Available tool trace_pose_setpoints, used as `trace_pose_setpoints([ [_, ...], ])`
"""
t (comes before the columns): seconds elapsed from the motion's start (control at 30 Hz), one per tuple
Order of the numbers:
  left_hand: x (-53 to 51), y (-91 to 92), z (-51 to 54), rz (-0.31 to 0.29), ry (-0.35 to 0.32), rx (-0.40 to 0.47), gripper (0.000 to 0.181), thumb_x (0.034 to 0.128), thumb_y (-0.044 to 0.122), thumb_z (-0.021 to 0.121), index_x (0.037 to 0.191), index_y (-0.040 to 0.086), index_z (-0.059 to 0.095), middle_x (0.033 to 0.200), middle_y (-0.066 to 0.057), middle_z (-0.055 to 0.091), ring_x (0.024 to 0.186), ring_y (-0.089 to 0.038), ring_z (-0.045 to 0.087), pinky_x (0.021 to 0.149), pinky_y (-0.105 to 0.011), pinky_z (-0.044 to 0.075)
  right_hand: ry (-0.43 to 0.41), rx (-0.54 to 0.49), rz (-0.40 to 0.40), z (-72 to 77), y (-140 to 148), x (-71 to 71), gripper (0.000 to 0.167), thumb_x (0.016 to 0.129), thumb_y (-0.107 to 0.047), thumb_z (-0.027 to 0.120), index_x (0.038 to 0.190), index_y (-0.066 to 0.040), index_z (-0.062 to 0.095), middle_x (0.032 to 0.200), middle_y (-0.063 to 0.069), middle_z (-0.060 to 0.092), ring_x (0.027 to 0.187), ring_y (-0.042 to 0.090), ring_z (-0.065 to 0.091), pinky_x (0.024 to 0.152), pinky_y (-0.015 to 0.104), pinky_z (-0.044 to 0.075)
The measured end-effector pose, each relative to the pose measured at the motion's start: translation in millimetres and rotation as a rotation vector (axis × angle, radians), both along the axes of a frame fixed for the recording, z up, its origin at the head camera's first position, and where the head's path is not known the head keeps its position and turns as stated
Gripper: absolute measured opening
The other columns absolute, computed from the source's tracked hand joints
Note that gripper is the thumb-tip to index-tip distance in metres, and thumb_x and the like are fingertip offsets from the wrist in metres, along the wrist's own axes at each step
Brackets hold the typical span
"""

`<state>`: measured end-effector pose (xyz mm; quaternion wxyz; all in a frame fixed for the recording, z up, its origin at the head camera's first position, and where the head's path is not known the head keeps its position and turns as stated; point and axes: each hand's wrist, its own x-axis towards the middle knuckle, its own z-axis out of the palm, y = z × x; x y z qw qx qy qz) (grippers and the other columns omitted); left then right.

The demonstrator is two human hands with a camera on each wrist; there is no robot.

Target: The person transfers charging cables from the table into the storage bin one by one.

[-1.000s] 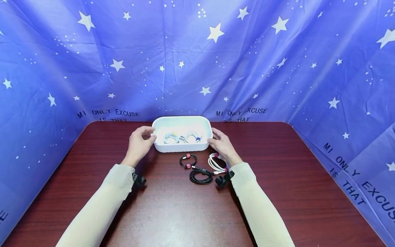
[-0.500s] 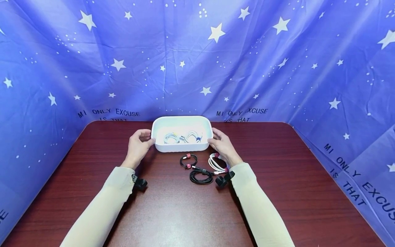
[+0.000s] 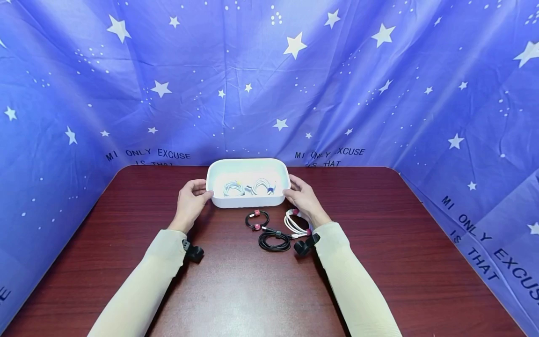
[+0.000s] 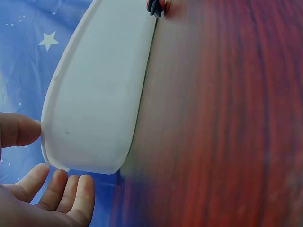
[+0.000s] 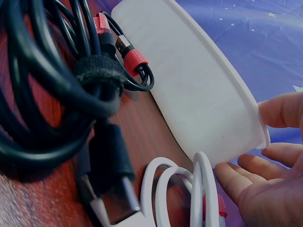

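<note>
A white box [image 3: 248, 201] with rounded corners stands at the table's far edge. Two coiled pale cables lie inside: the left cable [image 3: 233, 188] shows a yellow spot, the right cable [image 3: 263, 186] a dark tie. At the box's left end is my left hand [image 3: 189, 201], thumb touching the rim, fingers loosely extended along the end wall. My right hand [image 3: 306, 199] touches the right end likewise, thumb at the rim. In front of the box lie a small black cable [image 3: 267, 218] with red ties, a larger black cable [image 3: 274, 242] and a white cable [image 3: 290, 223].
A dark red-brown wooden table [image 3: 236, 290] carries everything. Behind and on both sides hangs a blue curtain [image 3: 193, 112] with white stars and lettering. The white cable lies just beneath my right wrist.
My left hand has shifted slightly toward me at the box's left end, its thumb lower on the corner. The right hand, the box and the cables look unmoved.
</note>
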<state>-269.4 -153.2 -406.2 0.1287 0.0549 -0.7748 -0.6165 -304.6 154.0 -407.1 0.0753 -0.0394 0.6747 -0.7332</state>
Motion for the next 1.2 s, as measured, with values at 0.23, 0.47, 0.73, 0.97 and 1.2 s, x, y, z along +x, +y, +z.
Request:
trace_pose_setpoints([
  [0.23,0.7,1.8,-0.5,-0.003,-0.054,0.049,0.043,0.085,0.004,0.066,0.125,-0.003,0.053,0.119,-0.02,0.057,0.098,-0.022,0.055,0.071,-0.016,0.049,0.0,0.012,-0.005,0.4,0.2,0.4,0.066,0.091,0.006,0.052,0.15,-0.001,0.023,0.148,0.023,0.033,0.132,0.033,0.039,0.106,0.035,0.037],
  [0.47,0.6,3.8,-0.9,-0.002,-0.092,0.129,0.044,0.0848,0.003,0.064,0.127,-0.004,0.052,0.12,-0.02,0.057,0.093,-0.016,0.056,0.086,-0.036,0.053,-0.002,0.016,-0.013,0.0,-0.6,0.6,0.066,0.09,0.006,0.053,0.149,-0.001,0.025,0.147,0.023,0.035,0.132,0.033,0.04,0.104,0.034,0.039],
  [0.73,-1.0,6.4,-4.0,-0.001,-0.112,0.232,0.046,0.0853,0.001,0.063,0.129,-0.004,0.049,0.123,-0.02,0.056,0.091,-0.011,0.057,0.087,-0.03,0.052,-0.003,0.016,-0.016,0.0,-0.2,0.3,0.067,0.09,0.006,0.053,0.149,-0.001,0.024,0.148,0.022,0.034,0.132,0.033,0.04,0.105,0.034,0.038],
  [0.97,-2.6,7.3,-6.0,-0.028,-0.12,0.316,0.048,0.0857,-0.002,0.062,0.131,-0.004,0.046,0.123,-0.021,0.053,0.084,-0.007,0.059,0.09,-0.035,0.051,-0.001,0.02,-0.02,-0.1,0.6,0.7,0.067,0.09,0.006,0.053,0.15,-0.001,0.024,0.148,0.023,0.034,0.132,0.033,0.04,0.104,0.033,0.039],
  [1.2,-2.1,6.1,-7.4,-0.034,-0.118,0.331,0.048,0.0856,-0.003,0.062,0.131,-0.003,0.047,0.123,-0.021,0.053,0.083,-0.006,0.06,0.087,-0.033,0.053,-0.002,0.019,-0.018,-0.2,-0.6,0.6,0.067,0.09,0.005,0.053,0.15,-0.002,0.023,0.148,0.022,0.034,0.132,0.032,0.04,0.104,0.033,0.039],
])
